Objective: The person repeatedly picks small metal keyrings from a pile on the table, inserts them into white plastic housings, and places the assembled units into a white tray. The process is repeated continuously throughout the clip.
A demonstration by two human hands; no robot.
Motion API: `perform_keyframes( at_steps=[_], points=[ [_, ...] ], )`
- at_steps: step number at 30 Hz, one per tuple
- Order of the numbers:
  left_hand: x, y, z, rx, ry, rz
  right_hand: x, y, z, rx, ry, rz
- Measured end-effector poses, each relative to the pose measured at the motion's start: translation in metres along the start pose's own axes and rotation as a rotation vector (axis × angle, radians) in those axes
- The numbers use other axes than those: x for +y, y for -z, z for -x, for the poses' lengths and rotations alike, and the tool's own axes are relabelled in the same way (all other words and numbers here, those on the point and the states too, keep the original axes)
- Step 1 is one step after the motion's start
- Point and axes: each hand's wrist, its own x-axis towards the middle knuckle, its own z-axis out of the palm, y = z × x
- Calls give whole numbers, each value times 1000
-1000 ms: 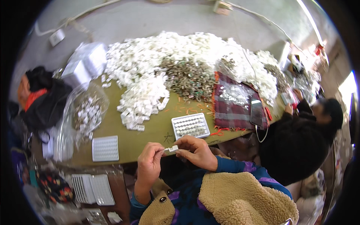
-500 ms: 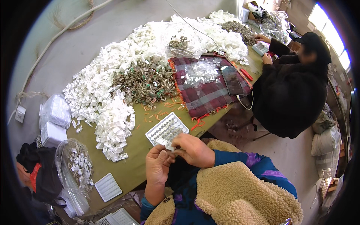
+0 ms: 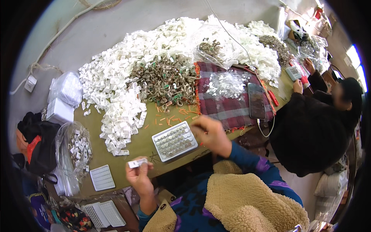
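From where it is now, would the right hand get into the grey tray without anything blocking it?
Probably yes. The right hand hovers at the right edge of the grey tray, which lies open-topped on the table with nothing over it. The left hand, pinching a small white piece, sits nearer the person and clear of the way.

The table (image 3: 96,127) wears an olive-green cover, and it's crowded. A great heap of white pieces (image 3: 127,65) runs across its far side, with a mound of brownish parts (image 3: 164,79) banked against it. To the right lies a plaid cloth (image 3: 232,106), carrying clear bits and a dark phone (image 3: 256,101). Near the front edge sits a grey tray (image 3: 174,140) filled with rows of small round parts. At the left, a clear bag (image 3: 73,149) and a white gridded tray (image 3: 102,178).
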Motion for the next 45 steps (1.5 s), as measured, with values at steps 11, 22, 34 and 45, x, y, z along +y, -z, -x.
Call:
perform_keyframes(
  at_steps=[11, 22, 34, 45],
  points=[
    [-46, 1, -2, 137, -163, -248, 67, 3, -109, -76, 99, 686],
    [-40, -3, -4, 101, -174, -292, 44, 24, -142, 22, 250, 512],
    [-43, -3, -3, 136, -177, -371, 69, -3, -152, -56, 15, 316],
    [1, -13, -10, 44, 149, 37, 25, 19, -161, -102, -78, 194]
  ],
)
